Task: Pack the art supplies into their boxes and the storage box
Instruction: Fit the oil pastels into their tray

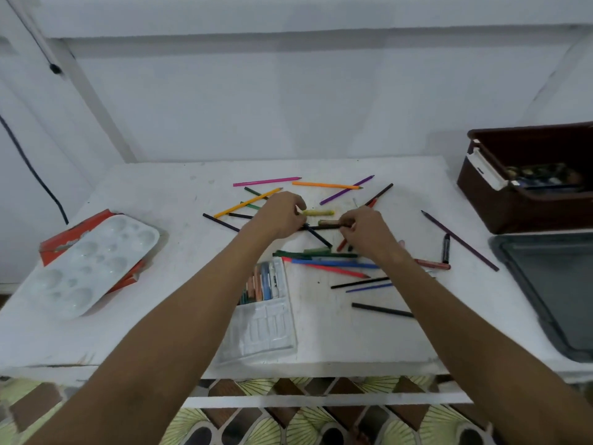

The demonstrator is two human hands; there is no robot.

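- A yellow-green crayon, lying left-to-right beyond the plastic crayon tray, is pinched at its left end by the left hand.
- A brownish crayon, also lying crosswise, is gripped by the right hand's curled fingers.

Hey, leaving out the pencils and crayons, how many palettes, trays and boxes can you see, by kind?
White plastic paint palette: 1
White plastic crayon tray: 1
Red cardboard box: 1
Brown plastic storage box: 1
Grey flat tray: 1
Total: 5
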